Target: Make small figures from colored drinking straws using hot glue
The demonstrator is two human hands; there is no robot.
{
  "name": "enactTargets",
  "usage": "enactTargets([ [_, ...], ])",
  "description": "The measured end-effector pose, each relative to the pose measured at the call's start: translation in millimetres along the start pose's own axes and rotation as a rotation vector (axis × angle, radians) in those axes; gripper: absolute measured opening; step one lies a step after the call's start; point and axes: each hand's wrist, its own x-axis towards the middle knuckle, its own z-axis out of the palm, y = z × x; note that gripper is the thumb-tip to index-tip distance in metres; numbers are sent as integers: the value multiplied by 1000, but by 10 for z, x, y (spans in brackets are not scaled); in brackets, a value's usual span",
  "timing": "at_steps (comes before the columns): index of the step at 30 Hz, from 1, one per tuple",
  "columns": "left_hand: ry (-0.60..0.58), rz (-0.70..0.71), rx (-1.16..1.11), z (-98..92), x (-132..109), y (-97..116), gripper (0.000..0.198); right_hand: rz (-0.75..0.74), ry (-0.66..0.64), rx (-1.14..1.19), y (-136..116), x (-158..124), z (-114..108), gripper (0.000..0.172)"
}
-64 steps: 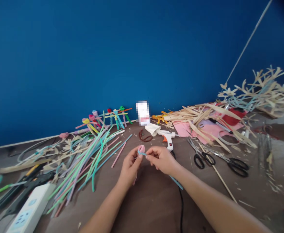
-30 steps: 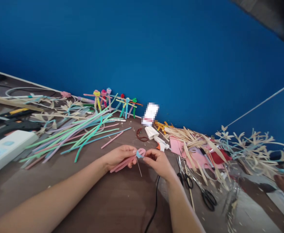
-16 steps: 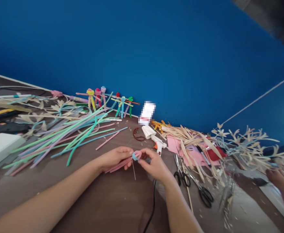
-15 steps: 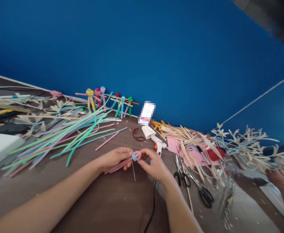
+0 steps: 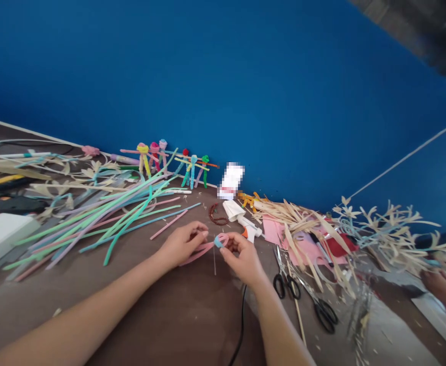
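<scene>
One pink bundle [image 5: 206, 247] between left hand [image 5: 182, 245] and right hand [image 5: 242, 258]
The right hand pinches its looped end by the one blue band [image 5: 218, 241]; the left hand curls over the trailing part at nine o'clock, gripping or not I cannot tell. One pale strand [image 5: 214, 263] hangs at six. Around the bundle: six figures [image 5: 194, 165] at eleven, one bead string [image 5: 218, 222] at twelve, one glue gun [image 5: 250, 223] at two, two pairs of scissors [image 5: 317, 299] at four.

From your head, the one camera looks forward and down, near your hands [image 5: 242, 258] at lower centre, facing the blue wall [image 5: 223, 76] across the top.
</scene>
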Motion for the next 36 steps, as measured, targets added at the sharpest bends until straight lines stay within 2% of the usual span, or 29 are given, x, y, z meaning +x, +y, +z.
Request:
enactTargets([
  [3, 142, 257, 298, -6, -59, 47, 33, 61, 65, 79, 27, 24, 6, 20],
  [6, 119, 482, 521, 25, -126, 97, 46, 103, 93, 192, 28, 35, 36, 20],
  [8, 80, 512, 571, 59, -150, 96, 50, 119, 97, 273, 23, 36, 72, 20],
  [16, 44, 387, 451, 81, -139, 3, 30, 129, 20, 407, 38, 24, 229, 19],
  [25, 80, 255, 250, 58, -94, 29, 30, 139, 44, 445, 93, 13, 230, 31],
  [29, 27, 182, 128, 56, -73, 41, 31, 133, 50, 432, 87, 8, 221, 30],
  [33, -51, 52, -57, 52, -47, 53, 37, 129, 52, 388, 77, 12, 202, 31],
  [36, -67, 10, -139, 41, -28, 64, 37, 129, 59, 371, 72, 7, 188, 32],
])
